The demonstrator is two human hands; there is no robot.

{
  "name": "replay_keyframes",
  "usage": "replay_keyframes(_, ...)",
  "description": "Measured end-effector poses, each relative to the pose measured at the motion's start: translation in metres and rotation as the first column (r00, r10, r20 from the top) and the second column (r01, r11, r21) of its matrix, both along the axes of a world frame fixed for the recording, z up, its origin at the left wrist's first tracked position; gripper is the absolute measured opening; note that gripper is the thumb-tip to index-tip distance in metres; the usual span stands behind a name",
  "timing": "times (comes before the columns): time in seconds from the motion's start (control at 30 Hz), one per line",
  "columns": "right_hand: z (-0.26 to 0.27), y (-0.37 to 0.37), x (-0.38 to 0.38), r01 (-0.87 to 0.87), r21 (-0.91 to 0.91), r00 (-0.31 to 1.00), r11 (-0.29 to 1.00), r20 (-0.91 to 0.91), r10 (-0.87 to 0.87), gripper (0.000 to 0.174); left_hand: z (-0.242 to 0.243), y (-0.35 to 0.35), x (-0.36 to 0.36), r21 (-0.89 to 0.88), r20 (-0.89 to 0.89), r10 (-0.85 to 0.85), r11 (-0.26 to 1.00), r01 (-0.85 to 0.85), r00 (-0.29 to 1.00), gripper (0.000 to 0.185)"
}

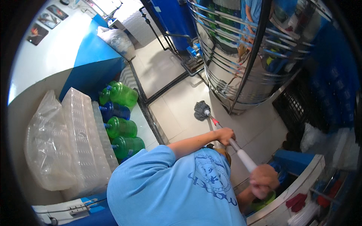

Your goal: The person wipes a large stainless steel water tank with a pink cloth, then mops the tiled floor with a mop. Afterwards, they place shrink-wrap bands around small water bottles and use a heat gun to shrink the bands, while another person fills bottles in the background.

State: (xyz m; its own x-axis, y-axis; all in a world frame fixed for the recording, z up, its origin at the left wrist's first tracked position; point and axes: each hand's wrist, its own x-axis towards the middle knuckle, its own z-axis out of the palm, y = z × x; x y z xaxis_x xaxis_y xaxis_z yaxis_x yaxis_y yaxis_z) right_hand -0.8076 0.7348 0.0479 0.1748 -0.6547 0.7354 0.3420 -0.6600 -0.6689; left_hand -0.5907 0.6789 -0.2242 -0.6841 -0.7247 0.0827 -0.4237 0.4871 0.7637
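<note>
A mop runs diagonally across the view, its grey mop head [202,110] down on the pale tiled floor [167,113]. Partway along the grey mop handle [234,145], my left hand [226,136] is wrapped around the shaft. My right hand [264,180], a little blurred, grips the upper end by the white sleeve [247,160]. Near the red collar [215,121] the pole narrows towards the head. Part of the handle's top end is hidden by my right hand.
A shiny steel tank [226,65] in a black frame stands beyond the mop. Black pipes [169,87] cross the floor. Left are several green jugs [124,127], a blue jug [116,110] and bagged clear bottles [82,141]. A black crate [292,101] and white-edged counter [294,186] flank the right.
</note>
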Motion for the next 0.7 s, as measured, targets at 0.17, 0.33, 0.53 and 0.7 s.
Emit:
replay_keyframes(0.17, -0.063, -0.042, 0.043, -0.208, 0.251, 0.966, 0.945, -0.1, 0.239, 0.019, -0.035, -0.026, 0.073, 0.069, 0.223, 0.491, 0.854, -0.516, 0.842, 0.021)
replay_keyframes(0.33, -0.124, -0.072, 0.078, -0.356, 0.421, 0.84, 0.834, -0.248, 0.483, 0.011, -0.065, -0.025, 0.122, -0.009, 0.413, 0.673, 0.676, -0.737, 0.613, 0.054)
replay_keyframes(0.53, -0.148, -0.089, 0.058, -0.258, 0.297, 0.938, 0.919, -0.152, 0.312, 0.01, -0.053, -0.013, 0.113, 0.046, 0.343, 0.669, 0.689, -0.723, 0.66, 0.09)
replay_keyframes(0.7, -0.071, -0.135, -0.039, 0.328, -0.178, 0.859, 0.928, -0.353, -0.371, 0.016, -0.014, -0.037, 0.05, -0.083, 0.116, 0.509, 0.861, -0.502, 0.853, 0.085)
